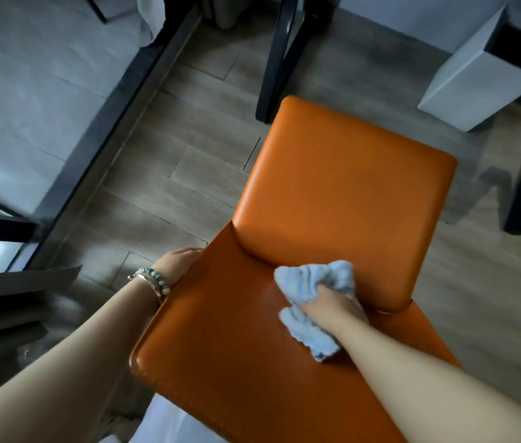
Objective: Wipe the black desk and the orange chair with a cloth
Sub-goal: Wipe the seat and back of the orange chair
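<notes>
Head view: right hand [332,306] has fingers clamped on the bunched cloth [310,282], pressing it onto the orange chair [342,187] near the cushion crease. Left hand [177,262] grips the chair's side edge, likely steadying it.

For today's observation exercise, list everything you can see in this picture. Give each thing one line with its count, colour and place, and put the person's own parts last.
orange chair: one, orange, centre, seen from above.
cloth: one, pale blue, bunched on the chair, lower centre.
bin: one, white with a dark inside, on the floor at top right.
furniture legs: at least two, black, top centre and right edge.
floor: one, grey-brown planks, under everything.
bracelets: at least two, turquoise and pale beads, on the left wrist.
left hand: one, holds the chair's left edge.
right hand: one, its fingers grip the cloth.
</notes>
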`<state>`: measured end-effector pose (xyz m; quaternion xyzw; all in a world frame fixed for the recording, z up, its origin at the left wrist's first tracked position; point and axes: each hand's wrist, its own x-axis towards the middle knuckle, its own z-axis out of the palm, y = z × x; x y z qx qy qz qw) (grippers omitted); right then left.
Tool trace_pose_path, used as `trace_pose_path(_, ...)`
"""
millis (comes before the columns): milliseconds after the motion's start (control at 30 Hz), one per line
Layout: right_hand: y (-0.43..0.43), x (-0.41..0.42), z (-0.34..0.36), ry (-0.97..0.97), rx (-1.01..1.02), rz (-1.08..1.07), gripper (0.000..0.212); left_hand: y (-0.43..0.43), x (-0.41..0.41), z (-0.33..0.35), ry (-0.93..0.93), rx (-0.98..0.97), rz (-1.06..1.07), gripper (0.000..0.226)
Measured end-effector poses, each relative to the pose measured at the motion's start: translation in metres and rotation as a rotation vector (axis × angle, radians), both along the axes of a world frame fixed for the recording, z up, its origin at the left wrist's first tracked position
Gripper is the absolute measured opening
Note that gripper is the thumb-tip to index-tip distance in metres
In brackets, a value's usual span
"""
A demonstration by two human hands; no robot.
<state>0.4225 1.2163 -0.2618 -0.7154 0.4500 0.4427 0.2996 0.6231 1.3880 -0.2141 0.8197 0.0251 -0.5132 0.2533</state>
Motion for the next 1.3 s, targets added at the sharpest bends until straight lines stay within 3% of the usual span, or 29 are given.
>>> trace_pose_path(100,0.055,0.065,0.038,-0.253,0.235,-0.016,0.053,0.001,-0.001,0.000,-0.050,0.056,-0.024,0.035)
trace_pose_path(200,0.065,0.068,0.058,-0.377,0.339,-0.053,0.055,0.000,-0.003,-0.001,-0.090,0.096,0.039,0.035)
trace_pose_path(267,0.042,0.021,0.052,-0.240,0.172,0.010,0.054,0.000,-0.002,0.004,-0.083,0.017,-0.036,0.034)
trace_pose_path(367,-0.003,-0.047,0.041,0.096,-0.267,-0.175,0.053,0.005,-0.004,0.008,0.016,-0.051,-0.019,0.032)
trace_pose_path(467,-0.016,-0.071,0.046,0.336,-0.394,-0.333,0.083,0.011,0.006,0.016,0.107,-0.043,-0.115,0.030)
trace_pose_path(567,0.042,-0.015,0.065,0.156,-0.262,-0.238,0.039,0.021,0.021,0.017,0.140,-0.071,-0.259,0.031)
trace_pose_path(667,0.098,0.069,0.100,-0.241,-0.079,-0.331,0.044,0.033,0.032,0.029,0.142,-0.142,-0.244,0.014)
trace_pose_path(800,0.135,0.114,0.160,-0.666,0.180,-0.591,0.018,0.048,0.045,0.057,0.160,-0.397,-0.022,0.013)
trace_pose_path(833,0.140,0.115,0.170,-0.770,0.165,-0.688,0.016,0.053,0.047,0.067,0.193,-0.474,0.025,0.014)
trace_pose_path(933,0.147,0.117,0.177,-0.996,-0.014,-0.892,0.024,0.058,0.056,0.088,0.330,-0.666,0.095,0.050)
trace_pose_path(1067,0.162,0.124,0.188,-1.110,-0.079,-0.784,0.045,0.049,0.046,0.125,0.541,-0.780,0.038,0.062)
trace_pose_path(1133,0.173,0.127,0.188,-1.149,0.026,-0.728,0.052,0.047,0.038,0.135,0.454,-0.809,0.072,0.053)
trace_pose_path(1167,0.178,0.127,0.188,-1.185,0.102,-0.741,0.050,0.048,0.036,0.136,0.321,-0.831,0.099,0.047)
trace_pose_path(1233,0.188,0.126,0.191,-1.264,0.276,-0.818,0.033,0.058,0.040,0.134,0.134,-0.899,0.180,0.040)
trace_pose_path(1300,0.194,0.124,0.198,-1.250,0.306,-0.854,0.013,0.076,0.047,0.127,0.063,-0.880,0.262,0.045)
